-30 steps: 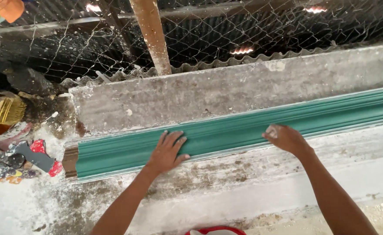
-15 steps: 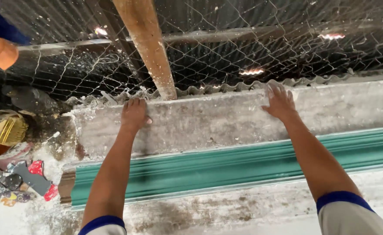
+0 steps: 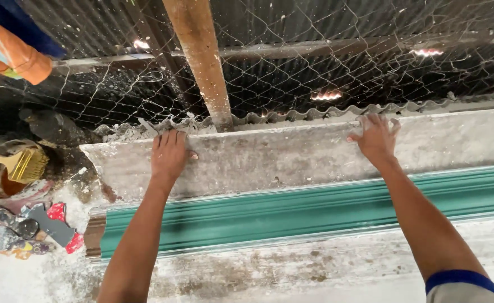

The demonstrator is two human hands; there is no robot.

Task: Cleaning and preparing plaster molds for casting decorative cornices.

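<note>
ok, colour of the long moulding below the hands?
Green moulding, with a brown left end; seen in the head view.

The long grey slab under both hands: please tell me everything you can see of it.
The grey slab looks like rough cement or plaster, pale and dusty with darker stains. It lies lengthwise across the view, between the corrugated sheet edge and the green moulded strip. The left hand presses flat near its left end, and the right hand rests on its far edge.
</note>
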